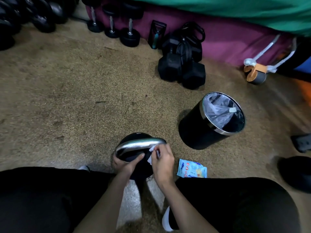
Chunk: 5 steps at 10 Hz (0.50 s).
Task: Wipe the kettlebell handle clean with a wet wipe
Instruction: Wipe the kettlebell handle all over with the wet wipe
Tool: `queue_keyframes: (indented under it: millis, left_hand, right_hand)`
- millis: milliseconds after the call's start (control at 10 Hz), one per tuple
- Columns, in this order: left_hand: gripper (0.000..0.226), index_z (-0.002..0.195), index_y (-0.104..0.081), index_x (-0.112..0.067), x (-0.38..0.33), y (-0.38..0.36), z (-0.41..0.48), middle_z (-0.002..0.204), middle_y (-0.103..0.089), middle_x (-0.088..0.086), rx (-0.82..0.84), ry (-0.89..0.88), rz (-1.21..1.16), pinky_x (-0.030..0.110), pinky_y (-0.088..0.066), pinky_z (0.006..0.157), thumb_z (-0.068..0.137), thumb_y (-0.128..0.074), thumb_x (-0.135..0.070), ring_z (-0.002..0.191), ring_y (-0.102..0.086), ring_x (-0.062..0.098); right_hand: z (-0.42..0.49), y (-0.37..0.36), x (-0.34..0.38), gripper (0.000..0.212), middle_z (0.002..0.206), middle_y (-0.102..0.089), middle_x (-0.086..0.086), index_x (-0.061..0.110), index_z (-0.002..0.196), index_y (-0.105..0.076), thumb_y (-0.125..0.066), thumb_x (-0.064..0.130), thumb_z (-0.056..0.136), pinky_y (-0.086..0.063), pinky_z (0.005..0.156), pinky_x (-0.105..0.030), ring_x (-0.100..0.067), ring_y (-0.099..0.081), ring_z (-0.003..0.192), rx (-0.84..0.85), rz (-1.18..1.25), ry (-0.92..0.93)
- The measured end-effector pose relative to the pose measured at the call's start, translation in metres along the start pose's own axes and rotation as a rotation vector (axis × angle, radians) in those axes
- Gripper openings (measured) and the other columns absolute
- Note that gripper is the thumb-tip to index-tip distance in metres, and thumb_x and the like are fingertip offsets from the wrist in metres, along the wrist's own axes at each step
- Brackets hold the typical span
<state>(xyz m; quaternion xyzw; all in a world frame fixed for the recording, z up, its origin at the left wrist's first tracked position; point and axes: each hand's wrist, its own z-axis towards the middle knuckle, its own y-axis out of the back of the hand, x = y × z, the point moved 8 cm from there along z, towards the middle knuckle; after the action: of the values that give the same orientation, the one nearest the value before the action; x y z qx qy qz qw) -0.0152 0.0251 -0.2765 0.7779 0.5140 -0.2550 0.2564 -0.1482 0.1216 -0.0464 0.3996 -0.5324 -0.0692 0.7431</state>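
A black kettlebell with a shiny silver handle stands on the floor between my knees. My left hand grips the left end of the handle and the ball's near side, thumb lying across the black body. My right hand is closed around the right end of the handle with a white wet wipe pinched against the metal. Part of the wipe hangs below my fingers. The handle's middle is bare and glossy.
A blue wet wipe packet lies on the floor right of my hand. A black bin with a plastic liner stands further right. Hex dumbbells and round dumbbells line the purple wall. Speckled brown floor spreads to the left.
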Motion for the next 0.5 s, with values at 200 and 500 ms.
queue_keyframes:
  millis: [200,500]
  left_hand:
    - [0.174,0.165,-0.030,-0.026,-0.004,0.000,-0.002,0.165,-0.046,0.013,-0.011,-0.021,-0.012,0.053,-0.048,0.121,0.009,-0.092,-0.071,0.148,-0.052,0.035]
    - [0.191,0.164,-0.030,-0.027,-0.001,0.000,0.000,0.165,-0.047,0.011,-0.006,-0.006,0.011,0.053,-0.048,0.120,-0.009,-0.086,-0.086,0.148,-0.052,0.034]
  right_hand:
    - [0.001,0.000,0.001,0.009,0.084,-0.055,-0.002,0.010,0.081,-0.062,-0.059,0.001,0.082,-0.038,0.067,-0.019,-0.010,-0.052,0.069,-0.007,-0.042,0.020]
    - [0.008,0.004,0.015,0.014,0.091,-0.060,-0.004,0.007,0.088,-0.067,-0.055,0.000,0.087,-0.041,0.077,-0.014,-0.007,-0.054,0.080,-0.018,-0.035,0.106]
